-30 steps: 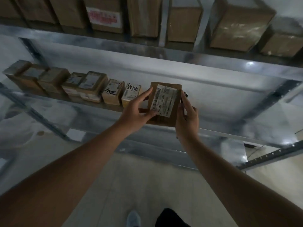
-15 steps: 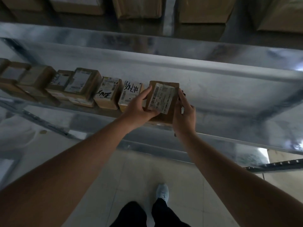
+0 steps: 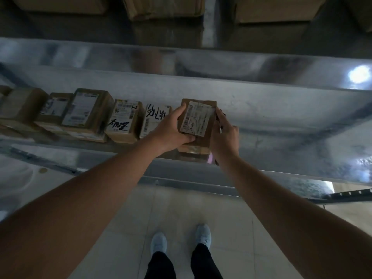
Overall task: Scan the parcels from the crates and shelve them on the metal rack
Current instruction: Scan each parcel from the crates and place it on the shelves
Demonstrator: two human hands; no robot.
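Both arms reach forward and slightly upward from the bottom corners of the view, converging on one small brown parcel (image 3: 198, 121) at the front edge of the metal rack (image 3: 281, 117). The left hand (image 3: 171, 130) wraps the parcel's left side — thumb curled along its lower edge below the white label (image 3: 196, 118), fingers up over the upper left corner. The right hand (image 3: 224, 133) holds the right side, fingers extended upward along that edge and the palm against it; whether something dark sits under this hand as well cannot be made out. So both hands are closed around the parcel, which stands tilted with its labelled face toward the camera and its bottom at or just above the shelf; contact there is hidden by the hands.

To the left, a row of parcels (image 3: 88, 115) lines the same shelf, the nearest one (image 3: 154, 120) marked with black handwriting and sitting just beside the left hand's knuckles. Larger cartons (image 3: 163, 7) stand on the shelf above. Below, the person's pale shoes (image 3: 159, 242) and dark trouser legs stand on a tiled floor (image 3: 231, 228).
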